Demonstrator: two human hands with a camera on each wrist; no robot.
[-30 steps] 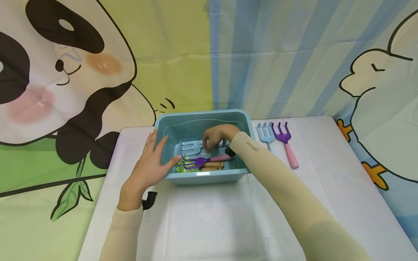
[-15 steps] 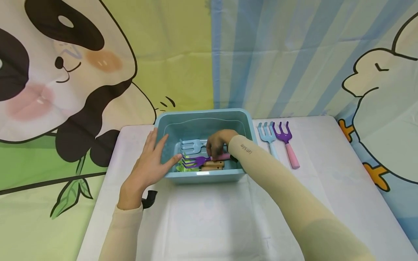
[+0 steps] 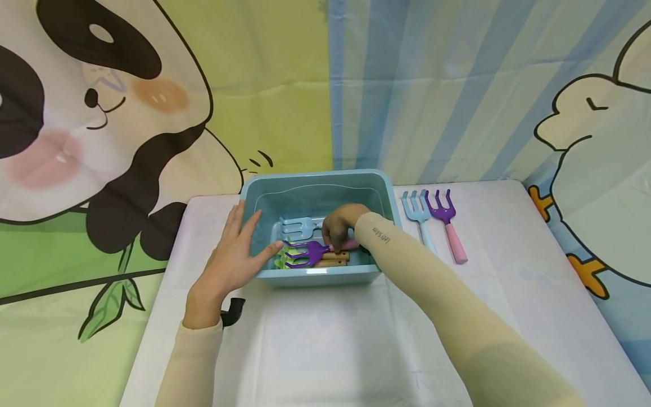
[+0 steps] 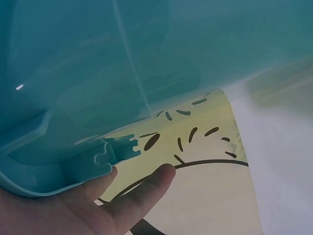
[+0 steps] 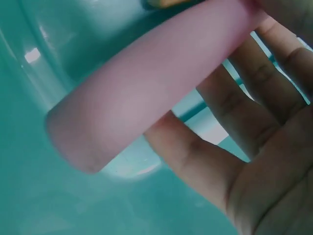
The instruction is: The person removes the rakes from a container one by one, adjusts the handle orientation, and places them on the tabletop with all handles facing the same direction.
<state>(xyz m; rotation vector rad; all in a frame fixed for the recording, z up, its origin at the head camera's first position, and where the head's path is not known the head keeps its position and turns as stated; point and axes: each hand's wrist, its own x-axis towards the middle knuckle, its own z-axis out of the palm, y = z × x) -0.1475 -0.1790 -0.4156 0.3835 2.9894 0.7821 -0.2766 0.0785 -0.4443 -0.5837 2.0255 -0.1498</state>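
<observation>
My right hand point(image 3: 339, 224) reaches into a blue plastic bin point(image 3: 316, 272) and pinches the pink handle of a purple hand rake point(image 3: 310, 252). Close up in the right wrist view, the pink handle point(image 5: 142, 83) lies between the thumb and the fingers. The rake's tines point left, above some green pieces and wooden handles point(image 3: 333, 259). Behind it in the bin lies a light blue hand fork point(image 3: 299, 228), its handle partly hidden by my hand. With fingers spread, my left hand point(image 3: 231, 257) rests on the bin's left rim.
Right of the bin, a light blue hand fork point(image 3: 419, 216) and another purple hand rake point(image 3: 446, 220) lie side by side on the white tabletop point(image 3: 325, 339). A cartoon-printed cloth point(image 3: 285, 85) hangs behind the table.
My right hand has come from beside the light blue fork toward the purple rake and taken hold of its pink handle. The rake's head has turned and shifted slightly. The left hand stays put.
</observation>
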